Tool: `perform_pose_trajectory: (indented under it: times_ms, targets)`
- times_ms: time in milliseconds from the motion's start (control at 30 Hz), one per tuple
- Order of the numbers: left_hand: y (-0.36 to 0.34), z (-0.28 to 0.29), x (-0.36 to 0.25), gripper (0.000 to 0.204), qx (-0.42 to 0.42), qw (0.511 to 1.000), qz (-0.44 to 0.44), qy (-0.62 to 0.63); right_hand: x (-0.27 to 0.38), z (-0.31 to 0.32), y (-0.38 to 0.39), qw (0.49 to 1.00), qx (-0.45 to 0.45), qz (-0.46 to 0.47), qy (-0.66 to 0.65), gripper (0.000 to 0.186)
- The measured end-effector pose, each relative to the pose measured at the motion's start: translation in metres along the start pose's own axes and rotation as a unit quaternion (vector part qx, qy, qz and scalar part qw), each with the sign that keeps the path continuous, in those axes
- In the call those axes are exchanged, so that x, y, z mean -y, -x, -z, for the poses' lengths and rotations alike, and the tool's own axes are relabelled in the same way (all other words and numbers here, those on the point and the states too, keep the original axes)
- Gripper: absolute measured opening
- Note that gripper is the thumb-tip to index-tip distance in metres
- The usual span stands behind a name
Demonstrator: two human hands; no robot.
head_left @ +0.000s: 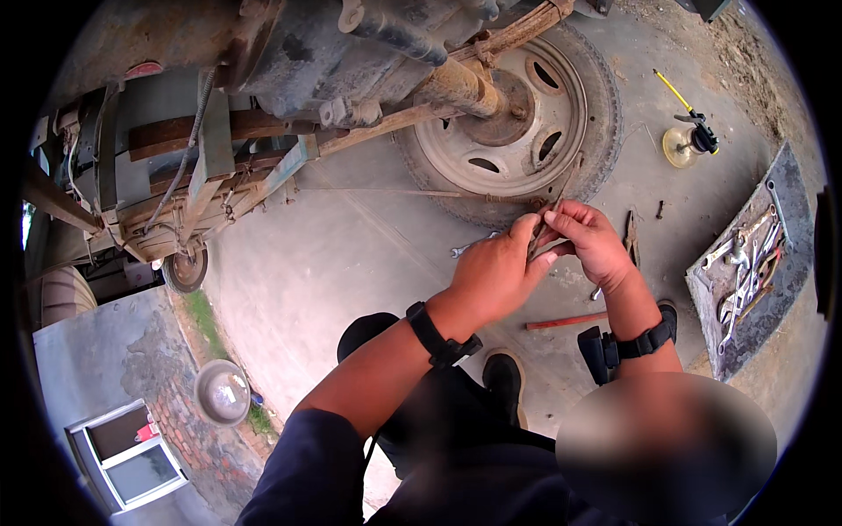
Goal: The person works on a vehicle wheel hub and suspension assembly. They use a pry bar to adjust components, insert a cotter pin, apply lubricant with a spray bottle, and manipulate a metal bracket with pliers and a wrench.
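Clock read from where hands meet on my feed. 8 o'clock, far off: round metal basin [222, 393] by brick wall. Near 9: wrench [460, 252] on concrete, partly behind left hand [493, 276]. I see its thumb and fingers closed on slender rusty rod [569, 182], dead centre, slanting toward 1. Wheel [574, 105] at 12. Right hand [589, 238] pinches same rod, thumb against fingertips; exact contact hidden. Pliers [631, 241] at 3, oil can [683, 149] at 2, tool tray [794, 280] farther at 3.
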State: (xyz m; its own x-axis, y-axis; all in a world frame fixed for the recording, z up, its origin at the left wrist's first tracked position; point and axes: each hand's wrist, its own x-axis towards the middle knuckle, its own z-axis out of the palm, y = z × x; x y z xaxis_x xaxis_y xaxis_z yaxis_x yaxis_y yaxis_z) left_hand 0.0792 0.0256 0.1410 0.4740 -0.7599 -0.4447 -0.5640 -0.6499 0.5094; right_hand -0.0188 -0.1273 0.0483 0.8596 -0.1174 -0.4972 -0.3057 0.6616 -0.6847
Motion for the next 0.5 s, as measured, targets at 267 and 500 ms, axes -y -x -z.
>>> perform_pose_trajectory:
  times_ms: [267, 500]
  targets:
    - [-0.056, 0.023, 0.092, 0.042, -0.007, 0.984, -0.071, -0.165, 0.036, 0.017, 0.027, 0.978, -0.129, 0.057, 0.156, 0.020]
    - [-0.082, 0.011, 0.124, 0.030, 0.023, 0.974, -0.072, -0.212, 0.043, 0.017, 0.050, 0.928, -0.164, 0.058, 0.328, 0.039]
